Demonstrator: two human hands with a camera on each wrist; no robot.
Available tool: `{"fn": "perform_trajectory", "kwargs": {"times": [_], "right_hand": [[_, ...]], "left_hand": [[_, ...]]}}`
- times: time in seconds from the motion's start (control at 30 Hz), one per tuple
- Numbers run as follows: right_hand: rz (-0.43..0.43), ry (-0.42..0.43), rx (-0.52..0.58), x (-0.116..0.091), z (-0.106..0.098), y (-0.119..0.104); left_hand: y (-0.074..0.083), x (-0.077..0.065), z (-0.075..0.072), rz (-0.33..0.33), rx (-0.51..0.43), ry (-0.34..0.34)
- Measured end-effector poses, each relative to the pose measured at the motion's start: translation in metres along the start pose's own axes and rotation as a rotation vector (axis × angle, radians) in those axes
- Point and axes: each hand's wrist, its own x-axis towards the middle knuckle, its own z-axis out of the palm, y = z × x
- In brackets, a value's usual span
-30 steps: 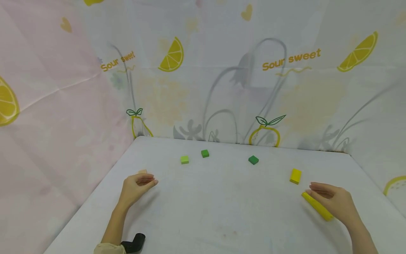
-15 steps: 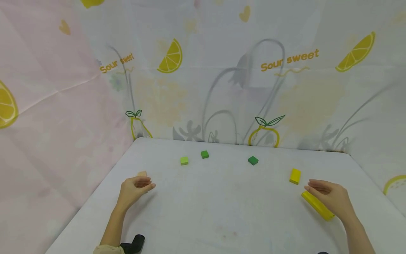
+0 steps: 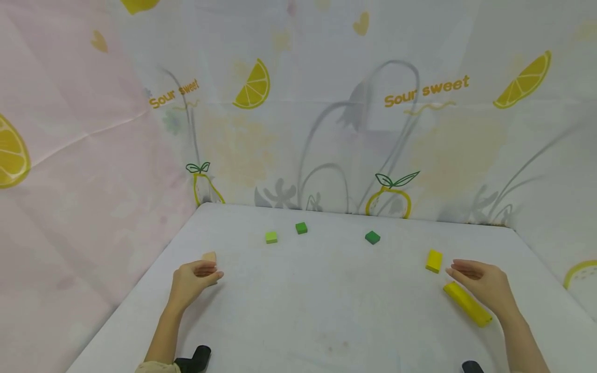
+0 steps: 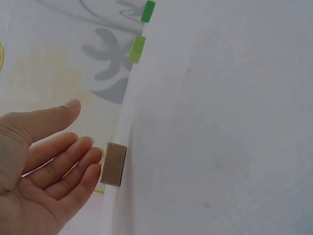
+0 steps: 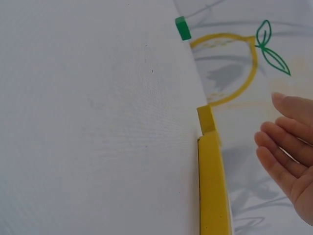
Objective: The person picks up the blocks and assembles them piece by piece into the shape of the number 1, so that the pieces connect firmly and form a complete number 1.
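Observation:
My left hand (image 3: pixel 188 284) hovers over the left side of the white table, fingers loosely bent and holding nothing. Just beyond its fingers lies a small wooden block (image 3: pixel 209 256), light tan in the head view and brown in the left wrist view (image 4: pixel 113 164). On the right, my right hand (image 3: pixel 485 285) hangs above the table with relaxed fingers and nothing in them. Beneath it lies a long yellow block (image 3: pixel 468 304), set at a slant. A shorter yellow block (image 3: pixel 434 261) rests just past the right fingertips.
Toward the back of the white table (image 3: pixel 326 300) lie a light green block (image 3: pixel 271 237), a mid-green block (image 3: pixel 301 228) and a dark green block (image 3: pixel 372 237). A lemon-print cloth (image 3: pixel 298 129) hangs behind. Black wrist devices (image 3: pixel 196 359) show near the front edge.
Both hands have drifted slightly: the left a little left and down, the right a little up and left, showing more of the long yellow block. The blocks have stayed put.

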Motion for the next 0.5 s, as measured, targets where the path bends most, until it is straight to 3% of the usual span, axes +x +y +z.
{"fn": "perform_trajectory", "kwargs": {"times": [0.5], "right_hand": [[0.033, -0.014, -0.007, 0.011, 0.004, 0.006]], "left_hand": [[0.005, -0.010, -0.005, -0.056, 0.075, 0.070]]}}
